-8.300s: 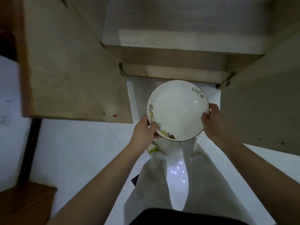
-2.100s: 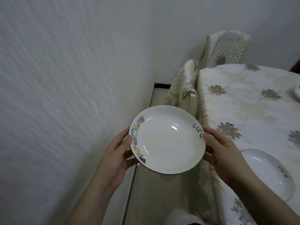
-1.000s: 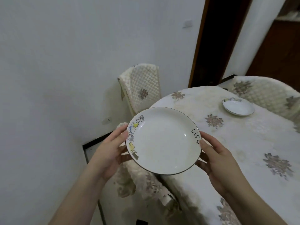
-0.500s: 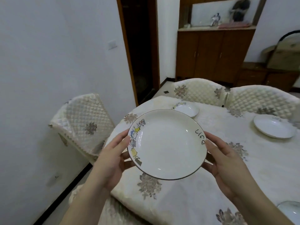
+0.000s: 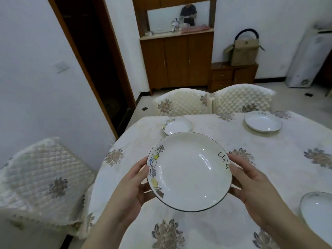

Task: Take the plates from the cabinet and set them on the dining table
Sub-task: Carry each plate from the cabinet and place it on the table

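Right now the person stands at the edge of the dining table (image 5: 269,159), holding a white plate (image 5: 190,172) in the air above its floral tablecloth. The left hand (image 5: 133,186) grips the rim on the side with the little cartoon figures, thumb over the edge and fingers curled underneath. The right hand (image 5: 251,182) holds the opposite rim beside the word "life", thumb on top and fingers under the plate. The plate tilts slightly towards the person and touches nothing on the table.

Three more plates are already set down: a far plate (image 5: 177,125) with cartoon figures just beyond the held one, another plate (image 5: 262,121) at the far right, and a near plate (image 5: 318,212) cut off by the right edge. Two quilted chairs (image 5: 212,102) stand at the far side, and a third chair (image 5: 41,178) at the left. A wooden sideboard (image 5: 177,58) with a mirror stands against the back wall.
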The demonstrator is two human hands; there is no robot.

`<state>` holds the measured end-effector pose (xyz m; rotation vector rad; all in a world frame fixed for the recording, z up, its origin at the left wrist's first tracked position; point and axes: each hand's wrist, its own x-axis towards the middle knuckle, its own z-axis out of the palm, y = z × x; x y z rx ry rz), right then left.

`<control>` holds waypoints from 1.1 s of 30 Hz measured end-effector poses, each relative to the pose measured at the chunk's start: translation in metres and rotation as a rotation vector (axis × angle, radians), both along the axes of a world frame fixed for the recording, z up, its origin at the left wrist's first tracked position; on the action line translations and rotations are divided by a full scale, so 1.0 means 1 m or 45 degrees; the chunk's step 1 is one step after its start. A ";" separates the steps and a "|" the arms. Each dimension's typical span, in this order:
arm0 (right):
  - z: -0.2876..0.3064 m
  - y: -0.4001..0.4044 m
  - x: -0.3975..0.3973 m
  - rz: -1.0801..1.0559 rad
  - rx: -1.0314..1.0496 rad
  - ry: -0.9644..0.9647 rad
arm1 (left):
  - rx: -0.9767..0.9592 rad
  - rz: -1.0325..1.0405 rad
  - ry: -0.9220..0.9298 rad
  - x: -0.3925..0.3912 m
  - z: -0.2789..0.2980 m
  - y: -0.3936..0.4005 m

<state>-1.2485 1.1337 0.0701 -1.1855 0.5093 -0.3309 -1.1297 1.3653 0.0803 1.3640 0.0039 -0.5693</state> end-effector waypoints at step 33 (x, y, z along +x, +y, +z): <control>-0.245 0.103 0.040 -0.200 0.114 0.587 | 0.499 -0.375 0.401 0.057 -0.200 0.071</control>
